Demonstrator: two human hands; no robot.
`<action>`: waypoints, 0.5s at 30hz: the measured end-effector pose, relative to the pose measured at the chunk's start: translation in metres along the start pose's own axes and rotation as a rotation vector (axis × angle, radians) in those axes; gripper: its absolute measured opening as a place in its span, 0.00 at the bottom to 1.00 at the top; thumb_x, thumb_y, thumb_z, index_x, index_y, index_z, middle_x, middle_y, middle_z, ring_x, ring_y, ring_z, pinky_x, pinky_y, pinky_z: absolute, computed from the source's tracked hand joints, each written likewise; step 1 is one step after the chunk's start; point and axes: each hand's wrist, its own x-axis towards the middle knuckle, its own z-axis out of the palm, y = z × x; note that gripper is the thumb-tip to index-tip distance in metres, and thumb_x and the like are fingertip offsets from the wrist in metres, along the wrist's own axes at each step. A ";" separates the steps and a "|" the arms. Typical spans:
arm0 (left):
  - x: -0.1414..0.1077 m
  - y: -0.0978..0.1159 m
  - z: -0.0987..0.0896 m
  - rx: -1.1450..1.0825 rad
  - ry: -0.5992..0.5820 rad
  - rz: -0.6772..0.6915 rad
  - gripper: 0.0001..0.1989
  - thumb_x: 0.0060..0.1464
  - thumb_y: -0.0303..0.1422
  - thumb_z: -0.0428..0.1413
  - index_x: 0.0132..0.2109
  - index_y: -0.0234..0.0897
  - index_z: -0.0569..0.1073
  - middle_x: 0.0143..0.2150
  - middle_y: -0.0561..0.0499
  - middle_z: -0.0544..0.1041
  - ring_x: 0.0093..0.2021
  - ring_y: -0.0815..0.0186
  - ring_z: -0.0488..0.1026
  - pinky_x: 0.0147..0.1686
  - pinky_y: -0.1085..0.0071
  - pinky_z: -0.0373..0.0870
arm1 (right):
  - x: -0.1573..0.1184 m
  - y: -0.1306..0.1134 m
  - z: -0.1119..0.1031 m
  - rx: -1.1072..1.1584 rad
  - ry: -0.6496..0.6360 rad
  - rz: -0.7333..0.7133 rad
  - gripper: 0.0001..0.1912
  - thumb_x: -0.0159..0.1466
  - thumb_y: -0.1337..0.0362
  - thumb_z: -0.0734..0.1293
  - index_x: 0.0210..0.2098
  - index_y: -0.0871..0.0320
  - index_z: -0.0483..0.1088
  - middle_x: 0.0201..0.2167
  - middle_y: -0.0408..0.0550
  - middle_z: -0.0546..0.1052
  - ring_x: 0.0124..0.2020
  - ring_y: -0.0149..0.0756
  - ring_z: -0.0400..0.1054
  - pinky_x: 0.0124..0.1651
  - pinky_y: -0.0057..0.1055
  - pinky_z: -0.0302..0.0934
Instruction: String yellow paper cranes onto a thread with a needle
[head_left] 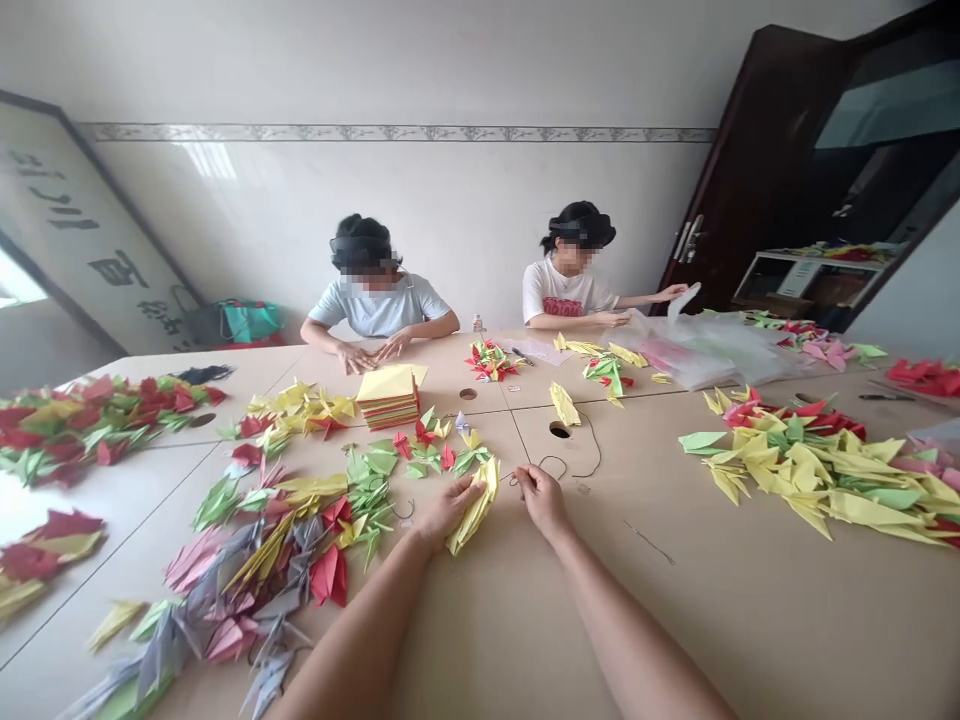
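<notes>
Near the middle of the table, my left hand (448, 510) is closed around a bundle of yellow folded paper pieces (475, 508). Just to its right, my right hand (541, 497) pinches a thin dark string (556, 462), its fingertips close to the bundle but apart from it. The string curls away past the right hand toward another yellow folded bundle (564, 404) by a hole in the table. Green, red and yellow folded pieces (424, 446) lie just beyond my left hand.
Piles of coloured folded paper cover the left (255, 560) and right (817, 465) of the table (495, 640). A stack of square paper (388, 398) stands ahead. Two people sit across, one touching clear plastic bags (697, 350). A loose thin cord (649, 542) lies at right.
</notes>
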 end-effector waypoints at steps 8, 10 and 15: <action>-0.007 -0.001 0.016 0.347 -0.010 0.117 0.16 0.60 0.37 0.54 0.52 0.34 0.70 0.50 0.46 0.73 0.46 0.58 0.73 0.43 0.58 0.73 | -0.021 -0.006 -0.012 0.026 -0.109 -0.020 0.16 0.67 0.60 0.63 0.51 0.60 0.66 0.47 0.51 0.73 0.41 0.38 0.71 0.42 0.40 0.69; -0.007 -0.002 0.020 0.464 -0.014 0.153 0.15 0.60 0.37 0.54 0.51 0.34 0.70 0.51 0.47 0.73 0.46 0.57 0.73 0.43 0.58 0.73 | -0.029 -0.006 -0.015 0.008 -0.114 -0.036 0.17 0.67 0.60 0.63 0.52 0.59 0.66 0.48 0.51 0.72 0.42 0.38 0.71 0.42 0.40 0.69; -0.011 -0.008 0.028 0.701 0.026 0.273 0.14 0.61 0.36 0.53 0.52 0.35 0.70 0.51 0.46 0.73 0.45 0.59 0.73 0.44 0.58 0.73 | -0.042 -0.004 -0.015 -0.096 -0.111 -0.052 0.14 0.67 0.60 0.63 0.50 0.59 0.67 0.48 0.51 0.72 0.43 0.38 0.70 0.44 0.40 0.68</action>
